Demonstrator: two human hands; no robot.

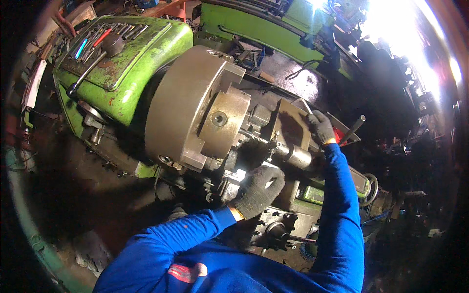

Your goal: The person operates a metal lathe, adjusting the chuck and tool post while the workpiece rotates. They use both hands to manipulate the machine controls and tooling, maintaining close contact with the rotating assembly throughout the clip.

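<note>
My left hand (pixel 261 190), in a dark grey knitted glove, is curled just on the near side of the drill holder (pixel 279 149). A pale bit shows between its fingers; what it holds I cannot make out. My right hand (pixel 320 127), gloved alike, is closed around a thin, bent metal rod (pixel 304 103) beyond the tailstock quill (pixel 299 157). A drill bit (pixel 255 137) points from the holder toward the large four-jaw chuck (pixel 183 107). One chuck jaw (pixel 225 117) faces me, with a round screw in it.
The green lathe headstock (pixel 137 73) stands at left, with several wrenches (pixel 105 41) on top. Below my left hand sits a square tool post (pixel 277 232). A handwheel (pixel 372 189) is at right. Behind lies a tray with metal chips (pixel 293 78); another green machine (pixel 259 29) stands farther back.
</note>
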